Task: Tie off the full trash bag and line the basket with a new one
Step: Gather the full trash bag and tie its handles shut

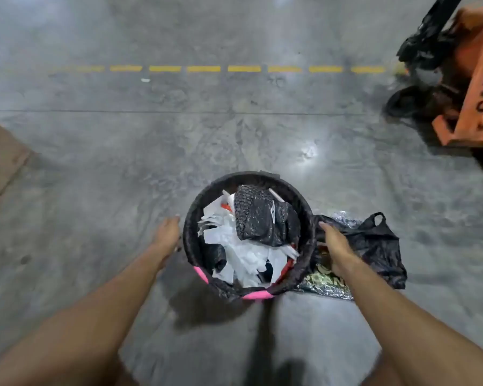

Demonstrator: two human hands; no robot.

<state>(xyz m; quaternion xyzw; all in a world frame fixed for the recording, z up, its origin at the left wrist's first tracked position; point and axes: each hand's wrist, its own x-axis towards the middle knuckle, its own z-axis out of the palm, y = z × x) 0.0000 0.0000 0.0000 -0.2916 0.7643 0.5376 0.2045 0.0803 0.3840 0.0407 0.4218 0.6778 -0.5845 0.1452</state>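
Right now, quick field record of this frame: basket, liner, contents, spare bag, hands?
basket: pink basket, upright on the concrete floor
liner: black trash bag folded over the rim, not yet tied
contents: white paper scraps and crumpled black plastic, near rim level
spare bag: black bag on the floor right of the basket
left hand: at the left rim
right hand: at the right rim, grip unclear

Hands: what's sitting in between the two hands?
In the head view, the pink basket, lined with a full black trash bag of white paper scraps, sits between the left hand and the right hand.
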